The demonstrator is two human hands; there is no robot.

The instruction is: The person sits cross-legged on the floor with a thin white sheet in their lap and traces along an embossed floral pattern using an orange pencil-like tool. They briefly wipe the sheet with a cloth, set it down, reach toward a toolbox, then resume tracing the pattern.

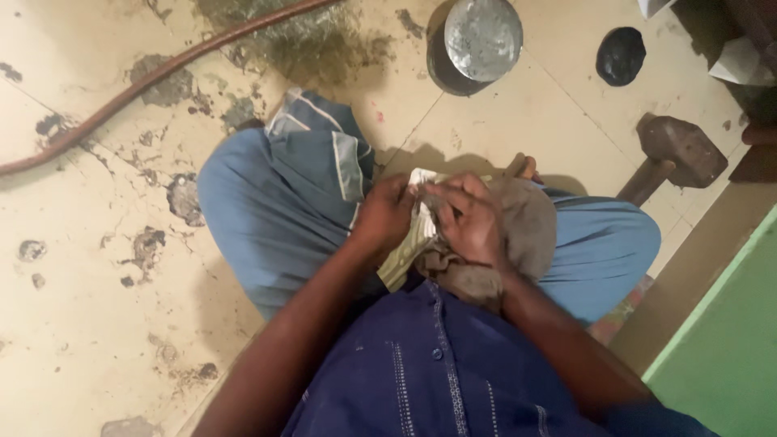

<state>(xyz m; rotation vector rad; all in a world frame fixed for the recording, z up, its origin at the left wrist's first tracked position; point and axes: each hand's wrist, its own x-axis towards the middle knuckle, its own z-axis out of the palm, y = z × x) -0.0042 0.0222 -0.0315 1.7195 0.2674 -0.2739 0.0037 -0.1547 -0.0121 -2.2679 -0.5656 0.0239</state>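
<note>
Hose: we see a reddish-brown hose (154, 77) lying across the stained floor (81, 324) at the far left, curving up to the top edge
Floor: pale tiles with many dark spots and patches
Left knee: it is covered with blue trousers (267, 210), and a folded blue cloth with pale stripes (324, 146) lies on it
Left hand: our left hand (384, 214) is in the middle over the lap, its grip pressed together and pinching the folded pale paper piece (417, 226)
Paper piece: it is held between both hands, just above the lap, one end showing white at the top and the other greenish below the left hand
Right hand: our right hand (469, 218) touches the same paper piece from the right, fingers curled and closed on it
Brown cloth: a brown-grey cloth (522, 235) lies on the right thigh, under the right hand
Round lid: a grey metal lid (483, 36) lies on the floor at the top
Dark object: a small black round thing (621, 55), well apart from the hands
Hammer: a heavy rusty hammer (680, 154) lies on the floor just beside the right knee
Green wall: a green panel (728, 348) at the far right
</note>
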